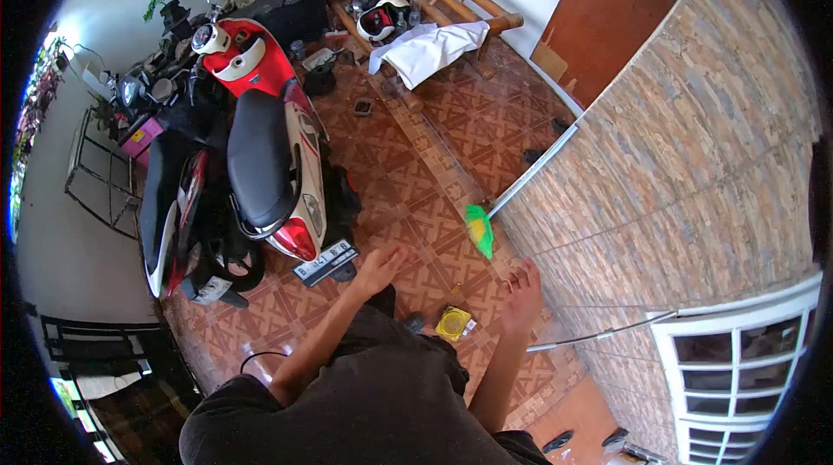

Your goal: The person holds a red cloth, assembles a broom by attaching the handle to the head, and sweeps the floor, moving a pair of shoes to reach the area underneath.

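My left hand (379, 267) hangs open above the patterned tile floor, fingers spread, close to the rear of a red and white scooter (265, 148) and its number plate (325, 262). My right hand (524, 289) is open too, fingers pointing up, just beside the stone wall (694, 161). Neither hand holds anything. A broom with a green head (479, 230) and a pale handle leans against the wall just above my right hand. A small yellow object (453, 324) lies on the floor between my arms. A thin metal rod (599, 335) runs along the wall right of my right hand.
A second dark scooter (169, 196) stands left of the red one. A wooden bench (434, 9) at the back holds a white cloth (431, 47) and helmets (382, 18). A brown door (616, 5) is at top right, a white window frame (737, 370) at bottom right.
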`<state>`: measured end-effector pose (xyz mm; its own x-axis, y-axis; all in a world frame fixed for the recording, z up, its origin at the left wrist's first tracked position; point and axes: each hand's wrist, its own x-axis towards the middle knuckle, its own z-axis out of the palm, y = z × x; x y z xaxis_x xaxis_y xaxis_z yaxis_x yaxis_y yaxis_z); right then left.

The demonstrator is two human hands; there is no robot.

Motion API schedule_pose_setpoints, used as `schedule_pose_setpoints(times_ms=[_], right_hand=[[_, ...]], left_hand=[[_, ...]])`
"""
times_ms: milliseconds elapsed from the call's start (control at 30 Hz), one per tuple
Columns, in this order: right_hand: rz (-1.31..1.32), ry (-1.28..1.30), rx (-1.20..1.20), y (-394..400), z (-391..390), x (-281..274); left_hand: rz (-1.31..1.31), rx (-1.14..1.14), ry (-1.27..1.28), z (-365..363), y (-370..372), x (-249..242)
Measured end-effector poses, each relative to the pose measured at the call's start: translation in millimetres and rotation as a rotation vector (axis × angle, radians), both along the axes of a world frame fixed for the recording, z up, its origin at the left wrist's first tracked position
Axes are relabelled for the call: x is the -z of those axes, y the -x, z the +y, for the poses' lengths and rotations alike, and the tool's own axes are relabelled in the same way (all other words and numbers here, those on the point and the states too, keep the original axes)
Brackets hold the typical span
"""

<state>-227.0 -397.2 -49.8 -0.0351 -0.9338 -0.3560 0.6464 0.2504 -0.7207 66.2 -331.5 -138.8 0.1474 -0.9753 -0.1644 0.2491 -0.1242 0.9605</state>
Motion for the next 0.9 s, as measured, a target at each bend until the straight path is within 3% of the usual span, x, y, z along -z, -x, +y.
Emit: schedule_pose_setpoints(times_ms=[100,267,400,533,733,833,900], right_hand=[[-0.017,-0.065,-0.05,-5,-49,12],[-0.058,-0.139,-0.079,-9,-144,52],[-0.068,-0.115,0.046,-7,-241,44],[-0.087,-0.207,0.251,-3,-352,53],[-0.562,-0.335,0.424,7,-495,113],[-0.706,-0.437,0.615,11,-546,150],[-0.772,-0.509,0.804,22,-574,195]], left_hand=[[-0.142,-0.06,-0.012,-29,-8,-19],[0.023,-0.144,-0.136,-95,-33,-1],[0.076,-0.165,-0.134,-190,-57,11],[-0.144,-0.05,-0.15,-297,-92,-12],[-0.213,0.105,0.01,-452,-125,-79],[-0.151,0.011,0.0,-506,-131,-88],[-0.129,0.079,0.014,-546,-142,-76]])
